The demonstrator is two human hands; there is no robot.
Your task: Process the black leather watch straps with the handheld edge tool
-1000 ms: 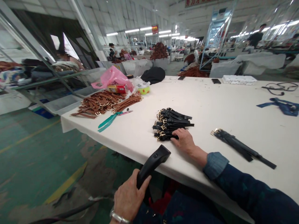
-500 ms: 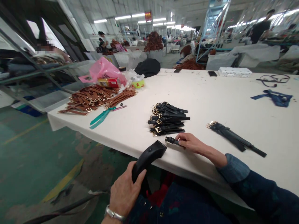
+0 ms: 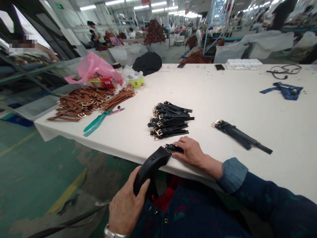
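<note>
A black strap [image 3: 170, 147] is pinched in a worker's right hand [image 3: 190, 151], just on the near side of the black strap pile [image 3: 170, 119]. Nearer than the pile, the left hand [image 3: 125, 203] clasps a black handheld tool [image 3: 151, 167], its head close by the strap's end. Brown straps [image 3: 81, 101] lie left of the pile, a black bundle [image 3: 236, 133] right of it.

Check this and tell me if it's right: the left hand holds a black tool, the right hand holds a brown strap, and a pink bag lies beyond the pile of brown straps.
Not quite: the strap in the right hand is black, as the head view shows. The left hand does hold a black tool, and a pink bag lies beyond the pile of brown straps.
</note>
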